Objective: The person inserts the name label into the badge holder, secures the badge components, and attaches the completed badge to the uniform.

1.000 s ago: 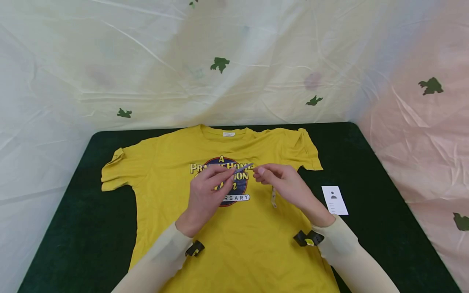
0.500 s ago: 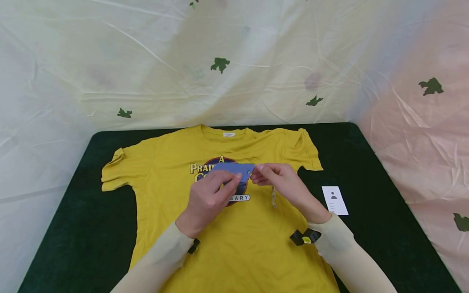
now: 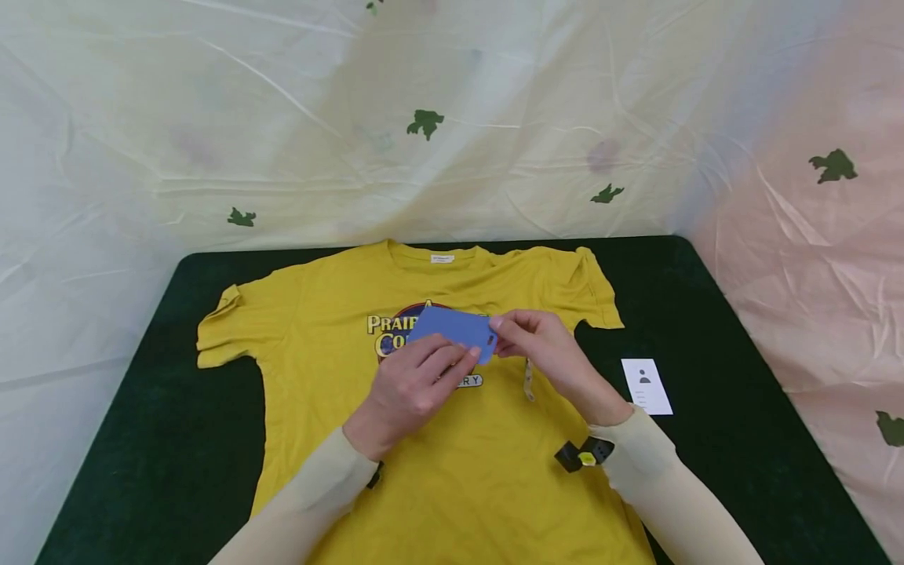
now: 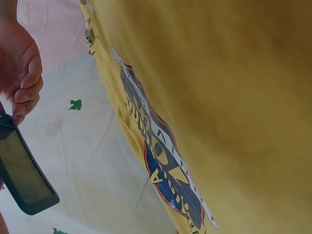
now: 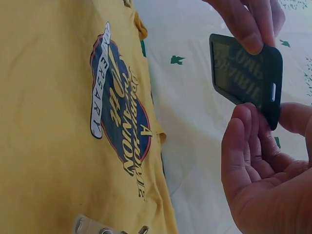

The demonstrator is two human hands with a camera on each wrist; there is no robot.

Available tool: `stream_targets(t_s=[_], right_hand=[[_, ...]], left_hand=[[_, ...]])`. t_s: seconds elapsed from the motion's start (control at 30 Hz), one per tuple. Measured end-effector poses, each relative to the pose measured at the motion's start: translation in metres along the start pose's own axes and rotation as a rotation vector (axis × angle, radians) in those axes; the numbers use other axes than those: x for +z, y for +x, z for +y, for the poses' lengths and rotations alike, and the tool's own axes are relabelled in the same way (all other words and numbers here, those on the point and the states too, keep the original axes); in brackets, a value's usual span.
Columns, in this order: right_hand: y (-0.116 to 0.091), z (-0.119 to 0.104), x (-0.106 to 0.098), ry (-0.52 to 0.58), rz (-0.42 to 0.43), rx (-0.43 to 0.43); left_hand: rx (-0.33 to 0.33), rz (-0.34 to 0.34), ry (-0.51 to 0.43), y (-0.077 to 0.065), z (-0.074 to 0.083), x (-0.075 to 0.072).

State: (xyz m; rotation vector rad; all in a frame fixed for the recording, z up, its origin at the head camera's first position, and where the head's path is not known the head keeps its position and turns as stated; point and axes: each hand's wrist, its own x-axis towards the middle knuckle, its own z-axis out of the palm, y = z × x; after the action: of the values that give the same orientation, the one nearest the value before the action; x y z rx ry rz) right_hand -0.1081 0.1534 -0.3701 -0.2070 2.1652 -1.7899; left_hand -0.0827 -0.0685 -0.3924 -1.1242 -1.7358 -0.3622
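Both hands hold a blue badge holder [image 3: 452, 322] above the chest print of a yellow T-shirt [image 3: 424, 471]. My left hand [image 3: 418, 383] pinches it along its near side. At the slotted end, my right hand [image 3: 542, 355] grips the corner between thumb and fingers. The right wrist view shows the holder's other face [image 5: 239, 73], a framed window mirroring the shirt's lettering; the slot is on the short edge. On the shirt below the right hand lies a small strap clip [image 3: 528, 381] with snaps, its upper part hidden by that hand.
A white card [image 3: 647, 387] with a printed person icon lies on the dark green table [image 3: 734, 455], right of the shirt. White cloth [image 3: 311, 125] with green leaf shapes hangs behind and at the sides. The shirt is spread flat across most of the table.
The badge holder has turned from nearly edge-on to showing its blue face to the head camera. Both hands stay close together, turning it; the right forearm has shifted slightly left.
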Motion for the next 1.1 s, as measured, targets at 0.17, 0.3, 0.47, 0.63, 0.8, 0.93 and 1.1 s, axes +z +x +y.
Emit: stream_targets(t_s=[0.17, 0.3, 0.47, 0.63, 0.8, 0.93, 1.1], right_hand=[[0.004, 0.000, -0.002, -0.007, -0.003, 0.022], [0.007, 0.001, -0.005, -0.022, -0.007, 0.036], [0.009, 0.003, -0.012, -0.043, -0.017, 0.053], [0.009, 0.003, -0.017, -0.082, -0.036, 0.057], [0.009, 0.002, -0.021, -0.103, -0.051, 0.065], [0.010, 0.003, -0.022, -0.120, -0.066, 0.062], [0.013, 0.008, -0.022, -0.154, -0.071, 0.044]], left_hand=[[-0.077, -0.042, -0.034, -0.004, 0.001, 0.002], [-0.315, -0.107, -0.166, -0.011, 0.000, 0.000], [-0.797, -0.095, -0.363, -0.015, -0.005, -0.009], [-1.163, -0.111, -0.579, -0.016, -0.016, -0.018], [-1.410, -0.241, -0.792, -0.018, -0.022, -0.023], [-1.570, -0.263, -1.021, -0.017, -0.024, -0.025], [-1.697, -0.235, -1.215, -0.019, -0.026, -0.024]])
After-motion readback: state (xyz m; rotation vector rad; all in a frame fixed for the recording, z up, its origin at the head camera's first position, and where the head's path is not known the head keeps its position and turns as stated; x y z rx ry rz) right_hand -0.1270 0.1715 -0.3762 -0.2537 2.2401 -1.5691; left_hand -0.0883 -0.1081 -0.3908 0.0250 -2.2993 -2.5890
